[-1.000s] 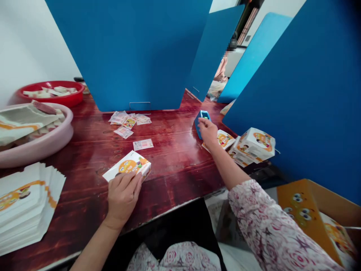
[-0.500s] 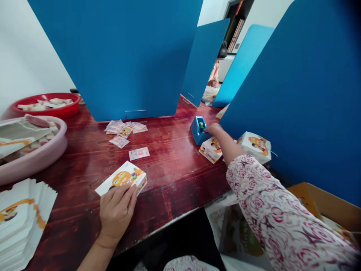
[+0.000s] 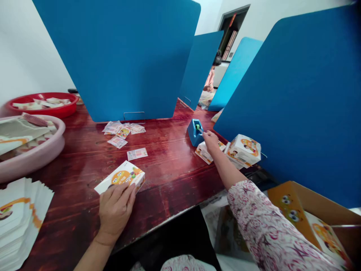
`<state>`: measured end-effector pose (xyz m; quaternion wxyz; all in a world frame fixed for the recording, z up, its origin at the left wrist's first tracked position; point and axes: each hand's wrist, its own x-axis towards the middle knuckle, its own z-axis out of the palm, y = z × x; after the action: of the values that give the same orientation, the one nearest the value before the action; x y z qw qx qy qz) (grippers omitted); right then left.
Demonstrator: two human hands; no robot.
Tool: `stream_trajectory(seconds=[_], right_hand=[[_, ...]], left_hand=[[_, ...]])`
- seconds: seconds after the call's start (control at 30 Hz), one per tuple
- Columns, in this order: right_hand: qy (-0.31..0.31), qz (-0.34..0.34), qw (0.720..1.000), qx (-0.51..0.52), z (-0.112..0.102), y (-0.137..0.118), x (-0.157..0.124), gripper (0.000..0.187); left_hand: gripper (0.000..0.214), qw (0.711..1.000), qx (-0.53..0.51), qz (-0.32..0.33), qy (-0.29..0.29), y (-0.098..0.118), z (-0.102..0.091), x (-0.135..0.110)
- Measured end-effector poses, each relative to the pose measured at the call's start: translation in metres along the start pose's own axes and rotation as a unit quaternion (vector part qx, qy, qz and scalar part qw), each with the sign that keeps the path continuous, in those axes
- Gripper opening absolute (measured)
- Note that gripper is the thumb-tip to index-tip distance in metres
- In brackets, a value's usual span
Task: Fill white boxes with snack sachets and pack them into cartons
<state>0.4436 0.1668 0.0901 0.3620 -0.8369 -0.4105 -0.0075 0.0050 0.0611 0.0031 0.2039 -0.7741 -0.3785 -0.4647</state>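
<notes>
A white carton (image 3: 121, 177) with an orange cartoon face lies at a slant on the table in front of me. My left hand (image 3: 117, 201) holds its near side, fingers over the top; the thumb is hidden. Farther right stands a blue tape dispenser (image 3: 195, 134) with a small green-cored roll. Just beside its front, my right hand (image 3: 211, 141) is closed in a pinch on a short strip of tape (image 3: 200, 130) stretching from the dispenser. Beneath that hand a similar carton (image 3: 203, 152) is partly hidden.
Printed sachets (image 3: 117, 141) lie behind the held carton. Flat cartons (image 3: 17, 226) are stacked at left, near a pink basin (image 3: 60, 139) and a red basin (image 3: 66, 109). Another carton (image 3: 244, 148) sits by the right-hand blue partition (image 3: 296, 94). An open cardboard box (image 3: 287, 210) stands below right.
My right hand has drawn back from the dispenser toward me, pulling tape out. My left hand stays on the carton. The view has shifted slightly.
</notes>
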Motion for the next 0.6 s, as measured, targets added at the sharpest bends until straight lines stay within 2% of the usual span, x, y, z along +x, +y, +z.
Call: stream_trajectory(seconds=[0.1, 0.3, 0.6], right_hand=[[-0.001, -0.019, 0.997, -0.073, -0.009, 0.0, -0.004, 0.029], [-0.063, -0.027, 0.98, -0.186, -0.019, -0.007, -0.002, 0.026], [-0.08, -0.008, 0.968, -0.238, -0.018, -0.004, -0.014, 0.035]], left_hand=[[0.012, 1.0, -0.001, 0.0, 0.003, 0.0, 0.0, 0.001], [0.011, 1.0, -0.001, -0.005, 0.003, 0.001, -0.001, 0.001], [0.011, 1.0, -0.006, -0.001, 0.003, 0.001, -0.002, 0.001]])
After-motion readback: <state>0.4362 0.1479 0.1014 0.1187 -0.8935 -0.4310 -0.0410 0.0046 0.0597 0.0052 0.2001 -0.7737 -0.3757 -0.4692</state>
